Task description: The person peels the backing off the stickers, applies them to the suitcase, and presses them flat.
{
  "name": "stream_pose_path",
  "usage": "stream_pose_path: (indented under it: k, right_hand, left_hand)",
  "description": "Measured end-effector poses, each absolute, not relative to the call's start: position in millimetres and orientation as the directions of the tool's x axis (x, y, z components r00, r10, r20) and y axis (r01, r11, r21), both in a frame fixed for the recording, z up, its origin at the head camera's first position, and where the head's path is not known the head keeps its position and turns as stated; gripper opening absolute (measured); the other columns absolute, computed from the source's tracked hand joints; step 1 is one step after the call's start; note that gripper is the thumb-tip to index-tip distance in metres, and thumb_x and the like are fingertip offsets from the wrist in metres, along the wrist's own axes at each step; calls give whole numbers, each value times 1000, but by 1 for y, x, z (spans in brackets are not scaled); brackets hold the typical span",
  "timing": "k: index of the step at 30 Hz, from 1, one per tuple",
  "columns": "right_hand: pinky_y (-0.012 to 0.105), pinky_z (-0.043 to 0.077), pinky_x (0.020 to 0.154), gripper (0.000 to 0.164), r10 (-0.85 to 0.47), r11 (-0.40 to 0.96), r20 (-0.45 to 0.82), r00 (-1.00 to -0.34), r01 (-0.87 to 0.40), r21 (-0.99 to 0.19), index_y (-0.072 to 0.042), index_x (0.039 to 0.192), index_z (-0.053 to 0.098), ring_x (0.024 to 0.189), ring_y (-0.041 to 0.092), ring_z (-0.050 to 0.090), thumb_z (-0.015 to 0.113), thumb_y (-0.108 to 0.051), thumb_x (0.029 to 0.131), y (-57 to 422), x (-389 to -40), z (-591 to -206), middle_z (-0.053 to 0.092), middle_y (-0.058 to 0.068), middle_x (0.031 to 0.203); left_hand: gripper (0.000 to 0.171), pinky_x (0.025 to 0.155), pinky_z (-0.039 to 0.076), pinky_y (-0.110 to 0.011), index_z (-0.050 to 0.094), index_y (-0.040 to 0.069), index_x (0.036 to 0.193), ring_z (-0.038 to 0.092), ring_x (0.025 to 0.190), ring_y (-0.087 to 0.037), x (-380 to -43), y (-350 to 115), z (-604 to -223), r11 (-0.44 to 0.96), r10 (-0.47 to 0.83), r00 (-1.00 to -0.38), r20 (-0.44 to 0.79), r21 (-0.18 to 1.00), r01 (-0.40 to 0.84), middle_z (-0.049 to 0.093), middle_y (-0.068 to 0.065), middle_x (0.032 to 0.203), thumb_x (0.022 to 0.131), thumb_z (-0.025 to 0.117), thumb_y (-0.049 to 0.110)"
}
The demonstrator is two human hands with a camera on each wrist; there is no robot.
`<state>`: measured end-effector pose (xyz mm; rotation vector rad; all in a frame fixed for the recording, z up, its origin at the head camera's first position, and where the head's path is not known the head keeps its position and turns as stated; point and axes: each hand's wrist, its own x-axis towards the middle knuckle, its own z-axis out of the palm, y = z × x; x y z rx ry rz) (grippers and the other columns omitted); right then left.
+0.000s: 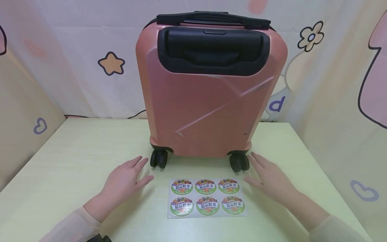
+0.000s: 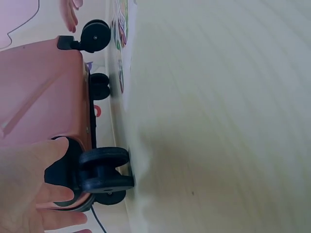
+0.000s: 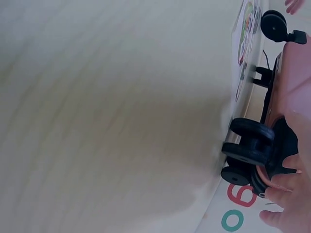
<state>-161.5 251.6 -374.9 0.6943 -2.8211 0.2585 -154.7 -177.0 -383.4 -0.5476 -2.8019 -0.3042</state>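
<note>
A pink hard-shell suitcase (image 1: 208,111) stands upright on its black wheels, its black handle panel (image 1: 214,50) facing me. In front of it lies a sheet of round fruit stickers (image 1: 208,198) in two rows. My left hand (image 1: 124,181) hovers by the suitcase's left front wheel (image 1: 159,158), fingers spread and relaxed. On the other side, my right hand (image 1: 270,178) has its fingertips close to the right front wheel (image 1: 239,162), with nothing held. Both wrist views show the wheels beyond the fingers, the left one (image 2: 104,170) and the right one (image 3: 250,141).
The pale tabletop (image 1: 75,151) carries the suitcase and the stickers. A printed curtain (image 1: 81,67) with stars, flowers and hearts hangs behind and along both sides. A small black object (image 1: 99,238) sits under my left sleeve at the lower edge.
</note>
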Motion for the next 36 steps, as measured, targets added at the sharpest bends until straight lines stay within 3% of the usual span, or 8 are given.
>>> stream_pose_path:
  k: [12,21,36]
  right_hand:
    - [50,40,94,60,-438,849,336,-834,-507,-151,4,129,50,117,38,48,69,-29,83,239,-157,-379,50,21,131]
    - [48,40,94,55,-445,839,310,-840,-512,-184,1,128,52,117,35,50,69,-26,83,229,-153,-380,53,18,127]
    - [43,47,88,48,-488,820,250,-837,-537,-197,-3,123,58,108,28,56,70,-26,83,203,-148,-382,58,11,118]
  left_hand:
    - [55,81,50,-44,60,3,121,60,104,-32,-149,-165,-384,886,381,-865,325,139,443,61,-17,117,82,68,40]
    - [51,78,51,-42,61,3,118,62,100,-29,-145,-156,-382,868,387,-867,315,195,458,62,-12,115,82,69,37]
    - [47,79,50,-42,61,9,120,60,106,-26,-138,-137,-382,833,401,-901,164,344,434,63,-7,117,83,68,36]
